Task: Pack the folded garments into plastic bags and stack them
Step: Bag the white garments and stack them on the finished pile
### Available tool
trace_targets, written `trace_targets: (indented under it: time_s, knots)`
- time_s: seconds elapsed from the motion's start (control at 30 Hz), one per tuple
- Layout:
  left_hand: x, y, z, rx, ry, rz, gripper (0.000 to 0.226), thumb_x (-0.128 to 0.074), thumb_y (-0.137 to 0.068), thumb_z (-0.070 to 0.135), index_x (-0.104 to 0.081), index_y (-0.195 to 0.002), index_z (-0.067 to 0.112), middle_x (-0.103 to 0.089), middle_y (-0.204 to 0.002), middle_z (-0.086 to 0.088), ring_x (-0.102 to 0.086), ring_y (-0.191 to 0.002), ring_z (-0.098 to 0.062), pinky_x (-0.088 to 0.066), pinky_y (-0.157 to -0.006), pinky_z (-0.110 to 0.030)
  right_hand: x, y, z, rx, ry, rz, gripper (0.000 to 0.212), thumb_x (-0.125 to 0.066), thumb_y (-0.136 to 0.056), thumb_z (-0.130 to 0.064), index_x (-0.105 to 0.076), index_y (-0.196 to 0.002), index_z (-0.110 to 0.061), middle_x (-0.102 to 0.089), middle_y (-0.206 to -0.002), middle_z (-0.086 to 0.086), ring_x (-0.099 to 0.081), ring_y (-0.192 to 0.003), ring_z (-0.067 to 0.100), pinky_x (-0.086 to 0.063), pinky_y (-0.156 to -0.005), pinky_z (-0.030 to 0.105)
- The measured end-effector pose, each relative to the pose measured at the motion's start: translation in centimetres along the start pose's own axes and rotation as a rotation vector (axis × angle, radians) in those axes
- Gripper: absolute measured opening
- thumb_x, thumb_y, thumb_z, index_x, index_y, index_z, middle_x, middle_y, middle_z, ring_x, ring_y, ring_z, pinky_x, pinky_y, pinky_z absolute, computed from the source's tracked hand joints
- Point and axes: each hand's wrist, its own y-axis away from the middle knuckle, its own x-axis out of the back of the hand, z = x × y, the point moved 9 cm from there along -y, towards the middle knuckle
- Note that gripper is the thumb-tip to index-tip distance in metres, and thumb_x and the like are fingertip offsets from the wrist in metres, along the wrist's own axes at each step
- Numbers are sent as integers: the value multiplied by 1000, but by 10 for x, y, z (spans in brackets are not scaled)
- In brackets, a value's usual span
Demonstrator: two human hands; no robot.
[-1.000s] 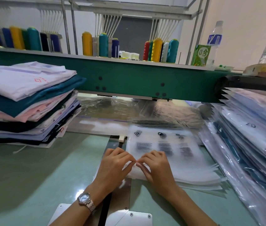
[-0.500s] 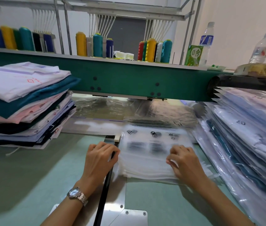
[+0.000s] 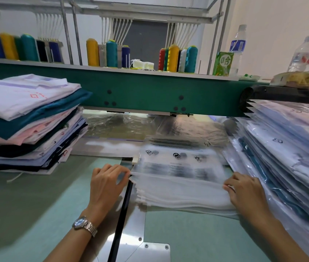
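Observation:
A stack of empty frosted plastic bags (image 3: 180, 184) with black print lies on the table in front of me. My left hand (image 3: 108, 183) pinches the near left corner of the top bag. At the near right corner of that same bag, my right hand (image 3: 244, 190) pinches its edge. The top bag's near edge is lifted slightly off the stack between my hands. A pile of folded garments (image 3: 27, 121), white on top with teal, pink and dark ones below, sits at the left. Bagged garments (image 3: 290, 148) are stacked at the right.
A green machine beam (image 3: 150, 93) crosses the table behind the bags, with thread cones (image 3: 172, 57) on top. Water bottles (image 3: 239, 46) and a green carton (image 3: 222, 63) stand at the back right. Loose clear plastic (image 3: 131, 125) lies under the beam. A black slot (image 3: 121, 214) runs along the table.
My hands moved apart from the middle of the bag's near edge to its two corners. The top bag's edge now lifts between them.

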Motion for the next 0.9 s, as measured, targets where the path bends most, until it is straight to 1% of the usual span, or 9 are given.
trace_targets:
  time_s: [0.03,0.1,0.17,0.2,0.3,0.37,0.43,0.7,0.9]
  knots:
    - [-1,0,1,0,1,-3,28,-47,-91,42,-70,-85,27,-69,-82,16,-60,-72,-12,-36,-65,-33,-2,0,3,-30,62,-30,1,-73,-84,-28,-74,-83,-28,-64,-86,-9,-61,-83,18,-36,-78,34]
    - [-3,0,4,-1,12,-12,25,-49,-91,40,-70,-86,27,-69,-83,16,-60,-71,-11,-36,-64,-32,-9,1,7,-83,206,-120,15,-57,-93,-40,-70,-98,-35,-62,-99,-14,-57,-96,10,-31,-84,29]
    - [-5,1,8,5,33,-8,11,-62,-90,32,-71,-88,27,-69,-85,16,-60,-72,-9,-36,-65,-30,-12,0,8,-127,240,-173,22,-50,-94,-41,-69,-105,-35,-61,-108,-15,-54,-104,10,-32,-88,29]
    - [-6,2,8,11,51,-7,1,-71,-87,26,-71,-88,26,-70,-85,15,-61,-73,-9,-37,-66,-31,-11,-2,5,-131,226,-188,24,-50,-93,-41,-68,-108,-32,-60,-113,-13,-53,-108,12,-33,-91,30]
    - [-6,3,4,35,76,-7,14,-80,-79,18,-72,-89,24,-70,-86,15,-62,-74,-9,-42,-66,-33,-8,-11,-31,39,-15,-143,36,-57,-91,-46,-64,-119,-26,-59,-123,-6,-52,-117,16,-37,-99,34]
    - [-4,3,4,13,84,3,4,-72,-86,26,-72,-90,25,-70,-86,15,-62,-74,-9,-42,-66,-33,-2,-18,-61,153,-337,-112,32,-62,-90,-42,-69,-115,-23,-63,-119,-6,-55,-115,14,-41,-99,34]
    - [-5,3,5,0,96,-3,21,-56,-90,38,-72,-90,24,-71,-87,14,-62,-75,-8,-42,-66,-32,-8,-26,-84,213,-492,-168,29,-61,-90,-43,-72,-111,-26,-65,-117,-9,-55,-113,9,-42,-98,30]
    - [-8,6,6,-4,97,-5,28,-48,-91,42,-71,-89,26,-69,-86,17,-60,-74,-4,-36,-68,-26,-43,-35,-118,258,-758,-389,46,-66,-68,-63,-76,-101,-32,-67,-113,-16,-58,-107,-7,-43,-99,19]
    - [-9,8,6,-7,96,-18,28,-47,-92,41,-71,-89,27,-69,-85,17,-58,-72,-3,-29,-69,-22,-53,-37,-115,215,-873,-381,15,-74,-80,-38,-77,-94,-33,-70,-97,-24,-61,-100,-11,-43,-90,8]
